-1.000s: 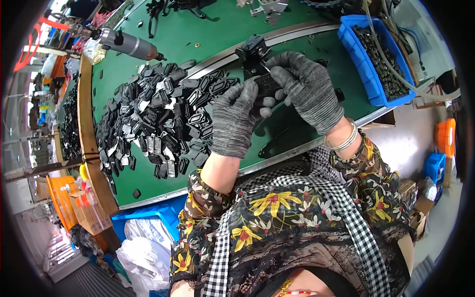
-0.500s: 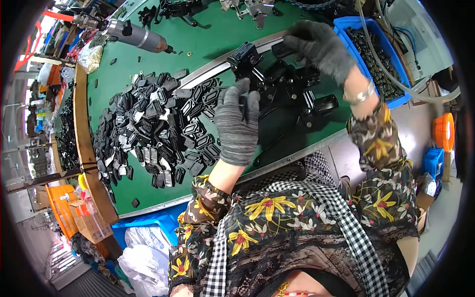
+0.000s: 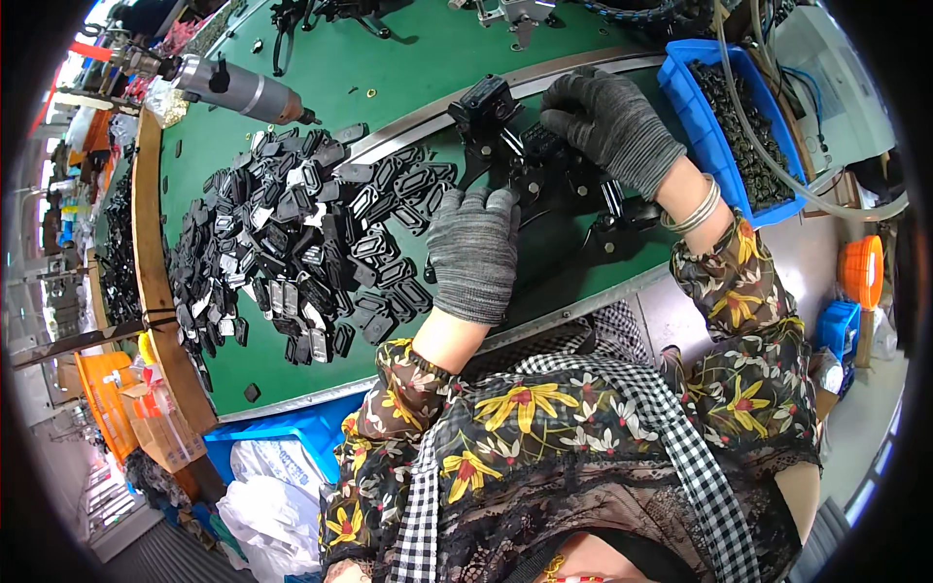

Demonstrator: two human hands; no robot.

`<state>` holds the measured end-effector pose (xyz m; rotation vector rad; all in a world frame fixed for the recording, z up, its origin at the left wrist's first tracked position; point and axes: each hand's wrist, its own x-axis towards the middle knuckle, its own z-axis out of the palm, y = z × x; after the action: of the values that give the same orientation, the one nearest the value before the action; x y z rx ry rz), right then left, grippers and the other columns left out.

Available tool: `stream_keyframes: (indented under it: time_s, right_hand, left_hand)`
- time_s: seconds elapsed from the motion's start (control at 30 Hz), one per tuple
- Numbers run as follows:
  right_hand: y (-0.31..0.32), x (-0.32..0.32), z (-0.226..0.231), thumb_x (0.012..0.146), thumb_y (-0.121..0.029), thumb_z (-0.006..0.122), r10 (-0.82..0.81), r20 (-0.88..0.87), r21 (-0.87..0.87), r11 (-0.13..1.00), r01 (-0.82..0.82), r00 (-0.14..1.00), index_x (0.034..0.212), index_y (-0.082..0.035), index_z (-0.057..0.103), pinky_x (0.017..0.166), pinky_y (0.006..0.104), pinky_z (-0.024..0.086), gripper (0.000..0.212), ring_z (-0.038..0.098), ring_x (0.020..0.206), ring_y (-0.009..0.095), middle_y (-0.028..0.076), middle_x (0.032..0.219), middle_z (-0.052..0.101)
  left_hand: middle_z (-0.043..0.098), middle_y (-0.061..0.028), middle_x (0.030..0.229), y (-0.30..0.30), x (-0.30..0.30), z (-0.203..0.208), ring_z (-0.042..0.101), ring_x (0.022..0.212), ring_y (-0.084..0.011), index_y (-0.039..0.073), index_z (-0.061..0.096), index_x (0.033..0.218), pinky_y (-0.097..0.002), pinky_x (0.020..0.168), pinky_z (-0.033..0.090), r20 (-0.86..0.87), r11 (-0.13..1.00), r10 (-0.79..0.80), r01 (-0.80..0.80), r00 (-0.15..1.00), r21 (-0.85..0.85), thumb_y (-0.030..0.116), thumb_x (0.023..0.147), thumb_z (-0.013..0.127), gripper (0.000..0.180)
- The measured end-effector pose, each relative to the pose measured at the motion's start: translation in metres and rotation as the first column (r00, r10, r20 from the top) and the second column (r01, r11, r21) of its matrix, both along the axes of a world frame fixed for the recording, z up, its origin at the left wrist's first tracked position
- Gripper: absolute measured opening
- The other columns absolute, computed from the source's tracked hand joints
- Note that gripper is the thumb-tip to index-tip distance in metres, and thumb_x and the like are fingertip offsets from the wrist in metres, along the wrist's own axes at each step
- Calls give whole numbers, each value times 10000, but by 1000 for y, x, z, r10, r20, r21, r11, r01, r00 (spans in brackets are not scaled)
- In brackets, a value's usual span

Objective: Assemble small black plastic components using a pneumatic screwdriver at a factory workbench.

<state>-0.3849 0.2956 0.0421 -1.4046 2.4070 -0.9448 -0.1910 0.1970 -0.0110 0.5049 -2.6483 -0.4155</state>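
My left hand (image 3: pixel 473 255), in a grey knit glove, is at the near edge of a cluster of black lever assemblies (image 3: pixel 533 187). Its fingers are curled and close together, and their tips and anything inside them are hidden. My right hand (image 3: pixel 617 128), gloved alike, bends over the far side of the cluster. Its fingers close down on a black part there, mostly covered by the glove. An upright black block-shaped housing (image 3: pixel 486 100) stands between the hands, on the far side. Left of my left hand lies a large heap of small black rectangular covers (image 3: pixel 292 228).
A grey pneumatic screwdriver (image 3: pixel 238 89) hangs at the upper left. A metal rail (image 3: pixel 418 124) crosses the green tabletop (image 3: pixel 326 389). At the right stands a blue bin (image 3: pixel 688 92) with small dark parts. Wooden edging (image 3: pixel 146 214) borders the left, and a blue crate (image 3: pixel 282 428) sits below the near edge.
My right hand has come down and slightly nearer over the assemblies. My left hand's fingers, spread apart before, have curled together and moved a little nearer.
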Motion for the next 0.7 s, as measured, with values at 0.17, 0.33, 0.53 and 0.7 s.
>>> stream_keyframes:
  time_s: [0.17,0.33,0.53,0.7]
  right_hand:
    - [0,14,-5,863,-151,690,4,-545,61,998,35,838,1024,-76,675,794,398,529,178,635,931,336,129,1028,623]
    - [-24,51,9,873,-156,679,-67,-585,-125,992,-8,808,1020,-107,675,802,397,525,155,649,910,320,93,1032,642]
    - [-98,124,-7,855,-240,681,485,-138,448,808,-382,864,1008,-82,646,850,441,502,222,626,973,324,122,994,639]
    - [-131,145,-52,831,-240,702,529,-268,307,839,-449,805,1075,-69,597,843,432,512,316,618,999,322,137,1025,619]
  left_hand:
    - [681,-125,893,1,-12,-12,612,876,-343,105,702,925,-440,796,498,38,1000,-19,20,999,-20,153,820,699,115]
    - [653,-114,858,1,16,-4,611,845,-349,104,675,895,-439,747,509,-112,999,-42,39,993,-29,164,810,704,108]
    - [658,-115,889,-1,86,15,618,834,-327,100,658,880,-444,703,516,-117,994,-33,45,993,100,175,735,757,190]
    - [670,-102,889,-40,148,2,625,829,-320,97,677,917,-420,762,492,-219,978,207,-193,954,83,26,737,750,207]
